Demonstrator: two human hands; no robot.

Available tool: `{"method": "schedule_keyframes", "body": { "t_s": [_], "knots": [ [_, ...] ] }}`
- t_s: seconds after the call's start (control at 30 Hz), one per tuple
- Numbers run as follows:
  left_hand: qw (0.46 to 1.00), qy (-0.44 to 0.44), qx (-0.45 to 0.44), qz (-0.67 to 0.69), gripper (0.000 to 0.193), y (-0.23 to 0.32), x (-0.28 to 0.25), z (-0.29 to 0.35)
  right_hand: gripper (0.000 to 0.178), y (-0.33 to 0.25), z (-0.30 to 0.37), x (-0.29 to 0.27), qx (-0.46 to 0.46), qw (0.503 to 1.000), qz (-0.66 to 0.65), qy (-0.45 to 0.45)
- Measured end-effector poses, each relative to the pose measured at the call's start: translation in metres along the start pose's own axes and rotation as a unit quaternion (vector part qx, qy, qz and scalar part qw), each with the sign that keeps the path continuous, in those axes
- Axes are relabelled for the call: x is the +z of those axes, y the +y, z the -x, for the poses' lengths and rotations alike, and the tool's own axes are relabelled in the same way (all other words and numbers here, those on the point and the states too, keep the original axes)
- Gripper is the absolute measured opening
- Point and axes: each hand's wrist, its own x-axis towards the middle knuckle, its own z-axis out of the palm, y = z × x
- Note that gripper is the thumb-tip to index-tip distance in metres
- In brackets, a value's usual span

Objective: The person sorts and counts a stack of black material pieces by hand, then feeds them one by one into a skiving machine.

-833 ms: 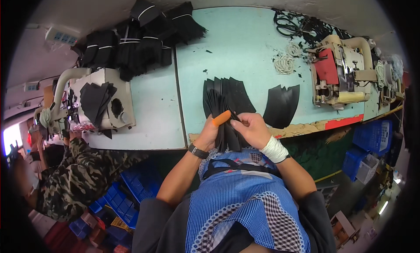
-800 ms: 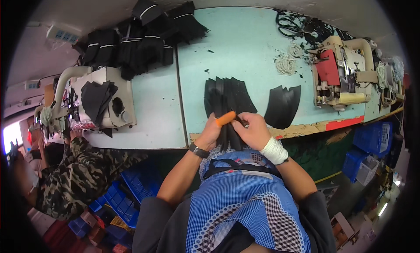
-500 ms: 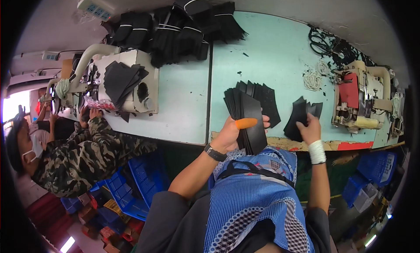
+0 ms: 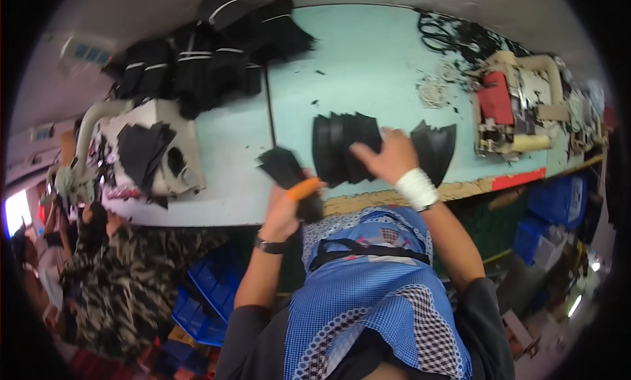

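My left hand (image 4: 281,216), with an orange finger cover on its thumb, grips a stack of thin black sheet pieces (image 4: 282,168) at the table's near edge. My right hand (image 4: 396,158) is over the table, thumb and fingers apart. Its thumb reaches over the right edge of a fanned row of black pieces (image 4: 338,147); whether it touches them I cannot tell. Just right of this hand lies another fanned bunch of black pieces (image 4: 436,149). Motion blurs the left hand's stack.
On the right stands a sewing machine (image 4: 519,111) with a red plate, near white thread (image 4: 434,91). Tied black bundles (image 4: 194,68) lie at the back left. A second machine (image 4: 184,150) bears black pieces (image 4: 143,153). A person in camouflage sleeves (image 4: 131,275) works at left.
My left hand has moved left with its stack, away from the row. My right hand has left the right-hand bunch and moved over to the row. The view has shifted.
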Motion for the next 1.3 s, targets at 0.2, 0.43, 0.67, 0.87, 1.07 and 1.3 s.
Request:
{"method": "schedule_keyframes", "body": {
  "t_s": [0.2,0.43,0.67,0.87,1.07,1.3],
  "knots": [
    [0.995,0.077,-0.031,-0.061,0.023,-0.006,-0.003,-0.027,0.105,-0.031,0.019,0.032,-0.029,0.991,0.122,-0.041],
    [0.996,0.007,-0.003,-0.093,0.020,-0.022,0.011,-0.042,0.101,-0.047,0.014,0.042,-0.019,0.992,0.106,-0.064],
    [0.999,0.002,-0.030,0.028,0.019,-0.019,0.000,-0.039,0.093,-0.060,0.007,0.033,-0.017,0.993,0.082,-0.085],
    [0.999,0.034,-0.034,0.011,0.023,-0.016,-0.002,-0.029,0.087,-0.040,0.014,0.043,-0.090,0.992,0.078,-0.035],
    [0.997,0.062,0.008,-0.049,0.013,-0.026,0.006,-0.035,0.099,-0.066,0.012,0.044,-0.086,0.986,0.130,-0.057],
    [0.993,0.099,0.015,-0.064,0.016,-0.019,0.016,-0.009,0.094,-0.053,0.013,0.040,-0.106,0.985,0.111,-0.084]
  ]
}}
